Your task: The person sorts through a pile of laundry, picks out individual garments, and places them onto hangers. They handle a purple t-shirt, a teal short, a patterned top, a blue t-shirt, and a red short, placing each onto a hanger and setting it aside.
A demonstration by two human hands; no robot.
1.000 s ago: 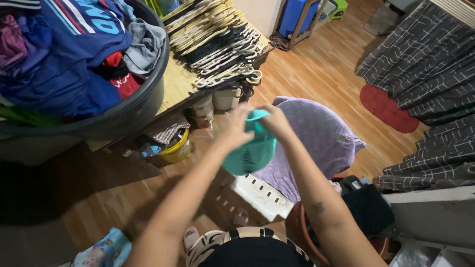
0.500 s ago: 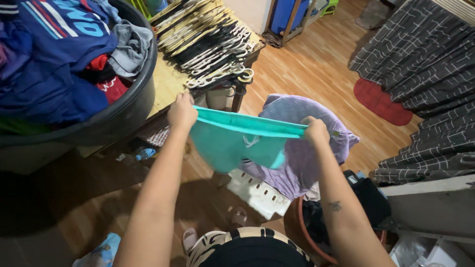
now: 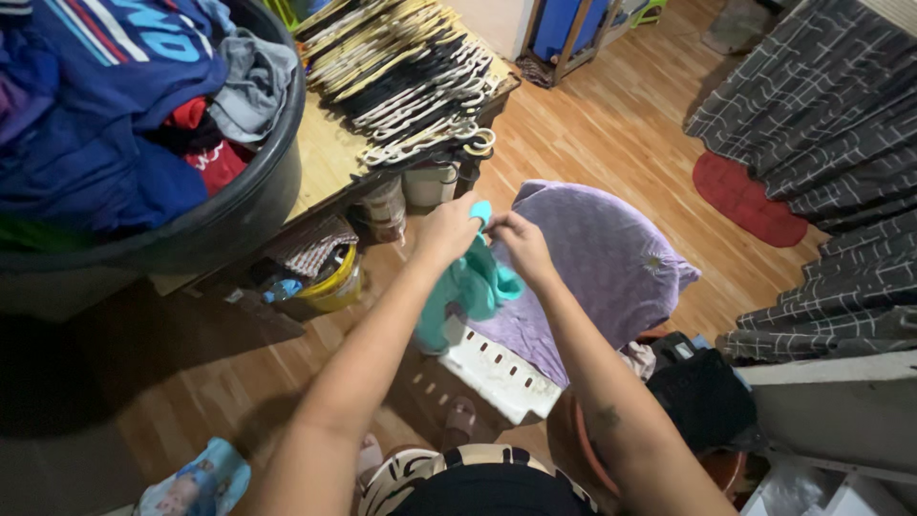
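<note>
A teal garment (image 3: 468, 287) hangs bunched from both my hands, held in front of me above the floor. My left hand (image 3: 447, 229) grips its top edge on the left side. Close beside it, my right hand (image 3: 519, 244) pinches the same top edge. Just behind the garment lies a purple cloth (image 3: 602, 258) draped over a white slotted laundry basket (image 3: 501, 377).
A large dark tub (image 3: 253, 205) heaped with clothes stands at the upper left on a wooden table (image 3: 330, 158), beside a row of hangers (image 3: 411, 81). A yellow bucket (image 3: 334, 287) sits under the table. A red mat (image 3: 750, 201) and a dark patterned curtain (image 3: 831, 143) are at the right.
Half a second ago my hands were spread wide with the teal garment stretched flat between them. Now they have come together and the garment hangs folded and bunched.
</note>
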